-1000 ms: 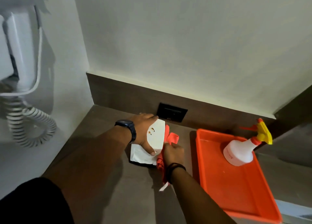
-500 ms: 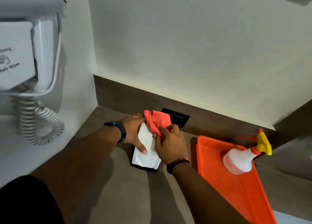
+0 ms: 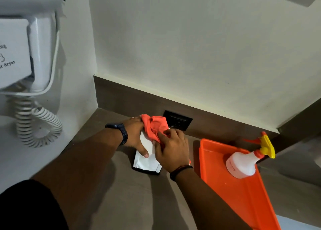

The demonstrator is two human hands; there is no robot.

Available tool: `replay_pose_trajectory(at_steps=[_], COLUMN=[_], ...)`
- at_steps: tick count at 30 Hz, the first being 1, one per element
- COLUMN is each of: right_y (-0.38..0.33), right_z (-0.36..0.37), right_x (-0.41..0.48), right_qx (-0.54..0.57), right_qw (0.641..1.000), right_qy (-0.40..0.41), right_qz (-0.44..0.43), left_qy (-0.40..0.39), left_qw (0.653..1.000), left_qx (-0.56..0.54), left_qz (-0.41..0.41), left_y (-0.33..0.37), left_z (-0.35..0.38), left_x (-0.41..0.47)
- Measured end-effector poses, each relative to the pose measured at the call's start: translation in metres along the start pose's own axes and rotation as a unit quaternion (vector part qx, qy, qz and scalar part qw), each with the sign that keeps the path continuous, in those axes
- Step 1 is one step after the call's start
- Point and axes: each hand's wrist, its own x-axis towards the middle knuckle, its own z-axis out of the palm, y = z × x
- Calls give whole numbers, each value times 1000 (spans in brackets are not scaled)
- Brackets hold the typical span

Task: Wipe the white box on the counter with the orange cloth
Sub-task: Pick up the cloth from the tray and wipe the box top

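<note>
**Q:** What does the head view show, and how many of each thing?

**A:** Two hands, one white box [image 3: 147, 160], one orange cloth [image 3: 153, 126], one orange tray [image 3: 246, 200], one spray bottle [image 3: 243, 163] and one wall-mounted hair dryer [image 3: 29, 56] with a coiled cord. All but the dryer sit on a brown worktop [image 3: 121, 203] in a corner.

**Q:** Where is the box?

**A:** It lies flat on the worktop near the back wall, just in front of a dark wall socket [image 3: 178, 122]. The tray is just beside it on the right.

**Q:** What are the hands doing?

**A:** The left hand [image 3: 135, 136], with a dark watch at the wrist, is closed around the box's left side, thumb pressed on its top face. The right hand [image 3: 171, 148], with a thin dark band at the wrist, grips the bunched cloth and presses it on the far end of the box.

**Q:** And the containers?

**A:** The tray holds only the spray bottle, white with a yellow and red trigger head, standing at its far end. I cannot tell what the bottle contains.
</note>
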Motion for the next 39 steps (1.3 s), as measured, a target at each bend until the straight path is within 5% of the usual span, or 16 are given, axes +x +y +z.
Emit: replay_pose_trajectory(at_steps=[3, 8, 12, 17, 21, 28, 33, 37, 39], right_y=[-6, 0, -3, -2, -2, 3, 6, 10, 16], right_z=[4, 3, 5, 2, 8, 13, 8, 10, 10], right_x=[3, -7, -1, -9, -8, -12, -16, -5, 0], right_qx=[42, 83, 78, 95, 88, 95, 89, 100, 184], right_qw=[998, 995, 996, 995, 994, 992, 995, 987, 943], right_qy=[18, -6, 9, 3, 36, 44, 27, 54, 88], right_qz=[37, -50, 33, -23, 56, 72, -38, 118, 263], left_qy=[11, 3, 19, -6, 3, 16, 6, 27, 47], left_qw=[1000, 1000, 1000, 1000, 999, 997, 997, 988, 980], left_qx=[-9, 5, -4, 10, 12, 56, 71, 124, 145], left_qz=[-4, 4, -22, -29, -33, -45, -24, -84, -131], left_y=[-1, 0, 2, 3, 3, 5, 1, 5, 12], left_z=[2, 3, 3, 2, 3, 10, 12, 17, 21], left_x=[1, -1, -1, -1, 0, 1, 3, 6, 6])
